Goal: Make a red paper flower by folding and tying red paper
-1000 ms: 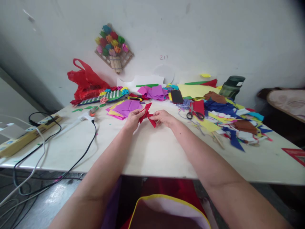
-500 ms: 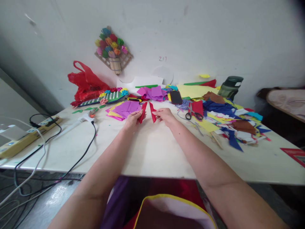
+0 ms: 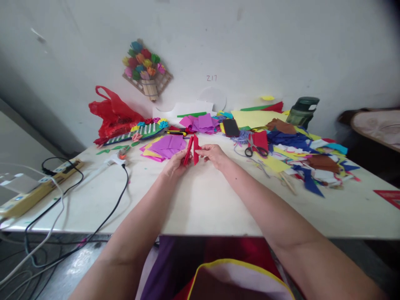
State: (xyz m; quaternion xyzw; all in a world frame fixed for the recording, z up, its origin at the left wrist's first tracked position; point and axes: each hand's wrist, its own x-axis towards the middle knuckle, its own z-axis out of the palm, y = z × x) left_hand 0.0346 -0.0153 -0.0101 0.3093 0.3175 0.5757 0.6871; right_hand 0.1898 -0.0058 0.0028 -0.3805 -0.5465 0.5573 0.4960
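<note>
Above the middle of the table, my left hand (image 3: 177,163) pinches a narrow folded red piece (image 3: 189,151), which looks like paper or felt. My right hand (image 3: 213,154) grips a second folded red piece (image 3: 196,149) by its right edge. Both strips stand roughly upright, side by side, with a slim gap between them. Just left of my left hand lies a stack of purple, yellow and pink sheets (image 3: 167,146). To the right of my right hand, black-handled scissors (image 3: 255,150) rest partly on a red sheet (image 3: 260,139).
A heap of coloured scraps (image 3: 306,156) covers the right side, with a green bottle (image 3: 302,111) behind. A phone (image 3: 231,128) lies at the back. At left are a glue gun (image 3: 117,158), a power strip (image 3: 40,189), cables and a red plastic bag (image 3: 114,114).
The two red pieces have come closer together, my right hand moving left. The right piece has turned from slanted to nearly upright. The view has shifted slightly.
</note>
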